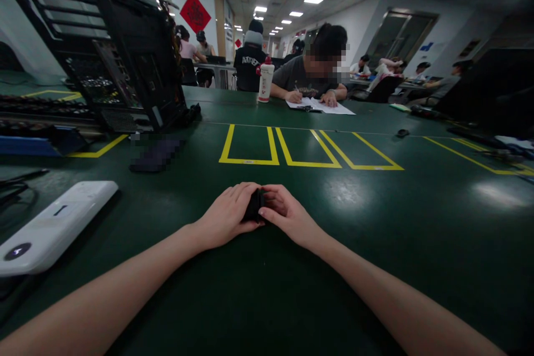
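Observation:
Between both hands, low over the green tabletop [267, 289], is a small black object [253, 207]. Its kind is hard to make out, as fingers cover much of it. My left hand [229, 211] wraps round its left side, with the thumb in front and the fingers over the top. From the other side, my right hand [290, 214] closes on its right edge, thumb in front and fingers behind. Beyond the hands, three yellow tape outlines [250, 162] mark the table.
To the left stands a black open-frame computer case [137, 61]. A white device [62, 222] and a dark phone-like slab [155, 156] lie on that side. Across the table a person [308, 67] writes on papers [334, 107], beside a white bottle [265, 83]. A small black item [402, 133] lies farther right.

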`<state>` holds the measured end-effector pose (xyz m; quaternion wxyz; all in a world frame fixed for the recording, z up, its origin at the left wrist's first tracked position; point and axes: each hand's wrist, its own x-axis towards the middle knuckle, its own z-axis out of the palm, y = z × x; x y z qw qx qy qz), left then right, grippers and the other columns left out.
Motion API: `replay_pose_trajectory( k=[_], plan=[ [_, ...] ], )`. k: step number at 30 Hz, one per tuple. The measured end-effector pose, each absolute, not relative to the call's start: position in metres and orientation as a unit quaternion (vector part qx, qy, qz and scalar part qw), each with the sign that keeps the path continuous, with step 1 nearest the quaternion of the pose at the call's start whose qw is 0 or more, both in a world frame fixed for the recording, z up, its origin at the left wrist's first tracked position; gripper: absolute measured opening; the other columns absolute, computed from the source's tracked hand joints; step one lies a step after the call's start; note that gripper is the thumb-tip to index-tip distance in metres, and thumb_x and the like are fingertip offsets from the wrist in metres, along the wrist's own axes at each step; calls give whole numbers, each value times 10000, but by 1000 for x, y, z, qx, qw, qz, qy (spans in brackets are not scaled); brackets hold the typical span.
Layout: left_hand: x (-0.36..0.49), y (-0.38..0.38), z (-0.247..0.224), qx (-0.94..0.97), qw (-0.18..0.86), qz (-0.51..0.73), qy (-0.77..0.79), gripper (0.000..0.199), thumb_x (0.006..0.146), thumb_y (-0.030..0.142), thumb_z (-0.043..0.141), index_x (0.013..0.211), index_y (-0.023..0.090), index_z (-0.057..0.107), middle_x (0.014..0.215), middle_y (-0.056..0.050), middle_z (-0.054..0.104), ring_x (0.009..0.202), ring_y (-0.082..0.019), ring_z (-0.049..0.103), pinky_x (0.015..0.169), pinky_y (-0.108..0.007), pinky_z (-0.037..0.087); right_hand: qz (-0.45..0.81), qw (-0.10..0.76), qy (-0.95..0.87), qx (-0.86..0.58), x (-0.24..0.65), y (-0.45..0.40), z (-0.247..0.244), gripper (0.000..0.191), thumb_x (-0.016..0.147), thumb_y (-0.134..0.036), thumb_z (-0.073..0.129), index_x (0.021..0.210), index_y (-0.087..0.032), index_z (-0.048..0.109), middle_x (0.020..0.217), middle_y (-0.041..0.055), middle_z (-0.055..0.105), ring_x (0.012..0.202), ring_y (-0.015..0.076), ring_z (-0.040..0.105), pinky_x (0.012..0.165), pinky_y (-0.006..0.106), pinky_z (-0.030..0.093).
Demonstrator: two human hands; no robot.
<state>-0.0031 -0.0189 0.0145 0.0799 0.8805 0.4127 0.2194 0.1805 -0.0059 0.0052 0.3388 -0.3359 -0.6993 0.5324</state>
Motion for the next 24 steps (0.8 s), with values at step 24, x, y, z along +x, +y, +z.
replay_pose_trajectory(
  k=[24],
  plan=[
    [-5,-16,20,880,110,202,416,572,769,304,584,1238,189,277,1230,-112,448,1121,-246,445,932,-449,365,568,328,-687,-312,182,-5,9,313,765,-196,580,1048,-232,451,1110,31,489,1055,169,512,913,368,437]
  ],
)
